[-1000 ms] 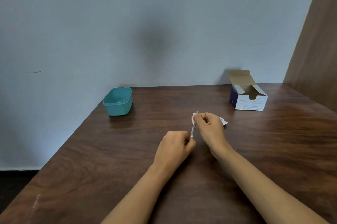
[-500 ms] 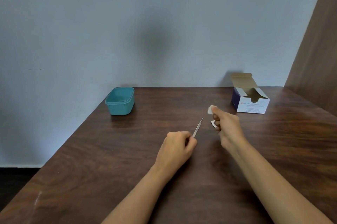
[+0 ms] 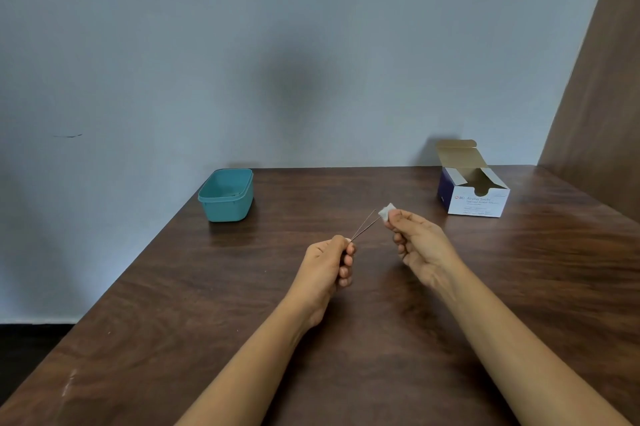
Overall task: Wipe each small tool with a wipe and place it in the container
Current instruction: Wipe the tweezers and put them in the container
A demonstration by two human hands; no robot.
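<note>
The tweezers [image 3: 363, 225] are thin and hard to make out. Only two fine prongs show, spread in a narrow V, and the joined end is hidden inside the left hand [image 3: 329, 263]. Their long axis runs from that hand up and to the right, away from the person, with the tips pointing at the wipe [image 3: 387, 211]. The tips lie just beside the wipe; whether the lower one touches it cannot be told. The tool is held over the middle of the surface [image 3: 207, 304].

The left grip is clenched round the tweezers' hidden end, thumb and forefinger pinching on top and the other fingers curled under. The right hand [image 3: 419, 245] pinches the wipe, a small white folded pad, between thumb and fingertips, which cover part of it. Both forearms run off the bottom edge.

The container [image 3: 227, 195], teal and lidless, stands well apart at the far left of the surface, by the wall. Its near wall hides most of its floor, and a faint line inside is too small to identify. An open box [image 3: 474, 204] of alcohol swabs stands at the far right with its flap up, its small print unreadable.
</note>
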